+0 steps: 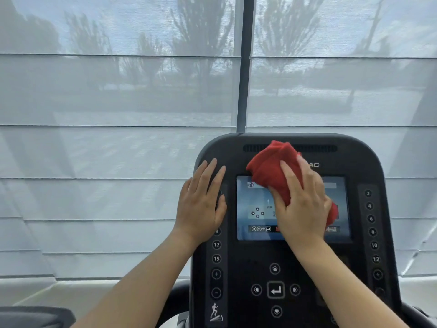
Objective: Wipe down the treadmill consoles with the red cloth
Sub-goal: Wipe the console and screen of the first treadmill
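Note:
A black treadmill console (290, 256) fills the lower right, with a lit screen (257, 209) in its middle. My right hand (301, 204) lies over the screen's upper right part and presses a bunched red cloth (269, 166) against the screen top and the panel above it. The fingers curl around the cloth, and a bit of red shows past the hand's right side. My left hand (201, 204) rests flat on the console's upper left edge, fingers straight and pointing up, holding nothing.
Numbered buttons run down both sides of the console, with arrow and enter keys (275, 290) below the screen. Behind stands a large window with sheer grey blinds (118, 138) and a dark vertical frame (243, 67). A grey padded part (30, 316) shows at the bottom left.

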{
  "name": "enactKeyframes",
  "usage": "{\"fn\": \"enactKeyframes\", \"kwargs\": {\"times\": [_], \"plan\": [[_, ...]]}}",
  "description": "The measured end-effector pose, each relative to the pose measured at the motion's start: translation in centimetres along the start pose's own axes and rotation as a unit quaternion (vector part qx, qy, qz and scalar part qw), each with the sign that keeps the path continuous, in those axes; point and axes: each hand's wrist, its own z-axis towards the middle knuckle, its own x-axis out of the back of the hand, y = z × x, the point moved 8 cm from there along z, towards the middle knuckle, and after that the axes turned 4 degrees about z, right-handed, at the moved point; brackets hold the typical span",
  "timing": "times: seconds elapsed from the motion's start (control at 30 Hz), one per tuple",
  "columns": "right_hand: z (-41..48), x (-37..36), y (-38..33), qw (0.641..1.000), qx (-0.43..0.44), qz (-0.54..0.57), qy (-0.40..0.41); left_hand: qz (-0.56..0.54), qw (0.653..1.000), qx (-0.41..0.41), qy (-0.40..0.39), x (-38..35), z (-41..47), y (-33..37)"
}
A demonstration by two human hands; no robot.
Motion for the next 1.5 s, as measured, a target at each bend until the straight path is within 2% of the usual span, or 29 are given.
{"fn": "enactKeyframes", "kwargs": {"times": [0.13, 0.33, 0.53, 0.7, 0.9, 1.03, 1.2, 1.37, 1.5], "plan": [[-3.6, -0.7, -0.8, 0.998, 0.05, -0.028, -0.028, 0.0, 1.0, -0.002, 0.003, 0.0, -0.2, 0.0], [1.8, -0.5, -0.6, 1.0, -0.006, 0.011, -0.009, -0.001, 1.0, -0.003, 0.007, 0.2, -0.2, 0.2], [-1.9, -1.2, -2.1, 0.996, 0.07, -0.024, -0.04, -0.003, 1.0, -0.002, 0.005, 0.1, -0.1, 0.1], [3.4, -1.3, -3.0, 0.999, 0.042, 0.008, -0.019, 0.008, 1.0, -0.021, -0.005, 0.6, 0.6, -0.3], [4.8, -2.6, -5.2, 0.995, 0.089, -0.026, -0.032, -0.001, 1.0, 0.023, -0.009, 1.1, 2.1, -1.0], [1.8, -2.1, -3.2, 0.997, 0.062, -0.036, -0.025, -0.003, 1.0, 0.018, -0.014, 0.8, 1.7, -0.8], [4.4, -0.8, -0.8, 0.999, -0.042, 0.0, 0.015, 0.011, 1.0, 0.016, -0.014, 1.1, 2.4, -0.4], [1.4, -0.9, -1.1, 0.999, 0.026, -0.043, -0.006, 0.039, 0.998, -0.034, -0.018, 0.3, 3.1, 1.5], [3.4, 0.5, 1.9, 0.999, -0.023, -0.024, 0.003, 0.058, 0.997, -0.037, -0.019, 0.0, 3.7, 2.3]]}}
